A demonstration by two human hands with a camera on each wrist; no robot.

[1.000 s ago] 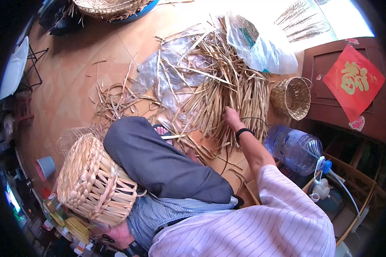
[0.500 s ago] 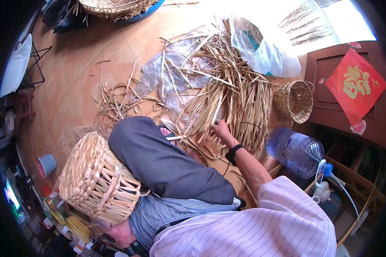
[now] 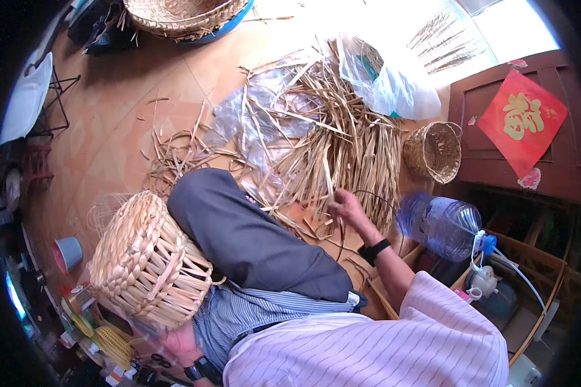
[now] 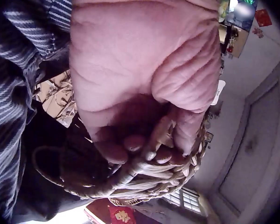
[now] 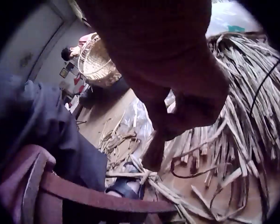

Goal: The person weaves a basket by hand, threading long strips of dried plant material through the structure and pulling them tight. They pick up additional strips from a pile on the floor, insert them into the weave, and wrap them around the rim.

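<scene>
My left hand point(image 3: 182, 343) grips the rim of a woven basket point(image 3: 145, 258) that rests tilted by my left leg. In the left wrist view, the curled fingers point(image 4: 134, 142) and thumb close round the braided edge point(image 4: 126, 179). My right hand point(image 3: 348, 208) pinches a pale dried-plant strip point(image 3: 327, 169) that stands up from its fingertips. Behind that strip spreads a heap of dry strips point(image 3: 368, 155) on the floor. In the right wrist view, the right hand point(image 5: 186, 98) is dark, and its fingers hide most of what they hold.
A small woven basket point(image 3: 432, 153) stands by the brown door point(image 3: 465, 97). Nearer me on the right is a large water bottle point(image 3: 439, 226). Clear plastic sheeting point(image 3: 232, 116) lies under loose strips. A wide basket point(image 3: 181, 16) sits in a blue basin point(image 3: 239, 18) at the far left.
My right hand has drawn back from the heap toward me, and a pale strip now stands up from its fingers. My left hand stays at the basket's rim.
</scene>
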